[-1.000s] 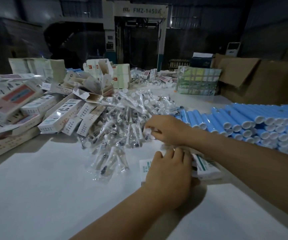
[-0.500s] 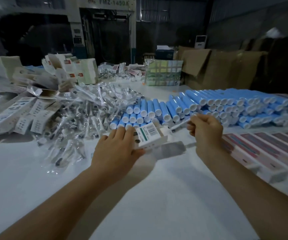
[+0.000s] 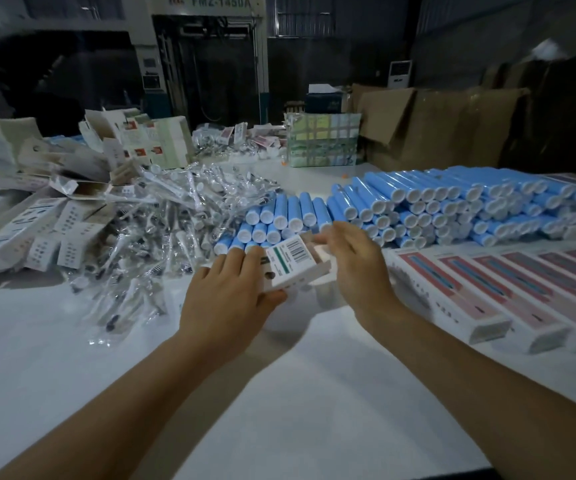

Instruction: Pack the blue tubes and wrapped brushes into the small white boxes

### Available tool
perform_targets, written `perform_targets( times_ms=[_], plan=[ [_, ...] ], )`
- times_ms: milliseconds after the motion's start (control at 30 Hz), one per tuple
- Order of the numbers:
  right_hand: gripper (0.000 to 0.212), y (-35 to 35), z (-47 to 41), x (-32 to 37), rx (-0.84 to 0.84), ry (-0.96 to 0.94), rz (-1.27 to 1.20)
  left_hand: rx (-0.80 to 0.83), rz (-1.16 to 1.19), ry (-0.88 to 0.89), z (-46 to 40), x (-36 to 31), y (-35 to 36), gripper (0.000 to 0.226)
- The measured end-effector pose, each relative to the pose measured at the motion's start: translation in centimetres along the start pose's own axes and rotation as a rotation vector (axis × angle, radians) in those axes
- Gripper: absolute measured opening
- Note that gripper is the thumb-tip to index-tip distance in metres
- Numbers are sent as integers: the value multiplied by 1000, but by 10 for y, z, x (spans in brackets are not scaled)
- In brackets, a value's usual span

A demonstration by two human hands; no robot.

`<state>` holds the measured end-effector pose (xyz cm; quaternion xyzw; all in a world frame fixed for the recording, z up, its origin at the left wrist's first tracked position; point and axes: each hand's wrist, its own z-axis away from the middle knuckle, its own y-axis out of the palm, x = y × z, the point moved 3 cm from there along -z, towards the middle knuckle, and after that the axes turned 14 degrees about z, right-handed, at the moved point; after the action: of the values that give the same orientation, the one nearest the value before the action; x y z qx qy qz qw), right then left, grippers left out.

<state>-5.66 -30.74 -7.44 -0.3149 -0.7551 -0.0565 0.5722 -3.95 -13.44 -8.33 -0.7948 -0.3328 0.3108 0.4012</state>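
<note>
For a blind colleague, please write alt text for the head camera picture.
A person's left hand holds a small white box with a barcode above a white table, while the right hand works at its open end. Behind lie blue tubes and clear-wrapped brushes; long pink-printed boxes lie on the right.

At frame centre, the left hand (image 3: 226,299) is gripping a small white cardboard box (image 3: 291,266) with a barcode, while the right hand (image 3: 355,268) is touching its open end. Behind, stacked blue plastic tubes (image 3: 418,206) are lying on the white table (image 3: 279,393).
</note>
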Motion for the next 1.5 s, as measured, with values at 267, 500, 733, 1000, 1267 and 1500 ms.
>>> perform_targets(
  times_ms=[267,500,733,1000,1267,1500],
  plan=[
    [19,-2,12,-2,-67,-25,121,-89,39,-106,-2,12,-1,65],
    [45,8,17,-2,18,-57,122,-106,1,-73,-2,12,1,62],
    [23,15,24,3,25,-203,283,-109,-16,-17,0,5,2,65],
    [36,11,21,3,73,-125,244,-68,-46,-17,2,1,-3,66],
    [42,10,13,-7,165,-8,269,-101,-103,91,4,-8,1,67],
    [19,14,15,-11,128,-7,175,-73,-107,71,4,-9,0,67]
  ],
)
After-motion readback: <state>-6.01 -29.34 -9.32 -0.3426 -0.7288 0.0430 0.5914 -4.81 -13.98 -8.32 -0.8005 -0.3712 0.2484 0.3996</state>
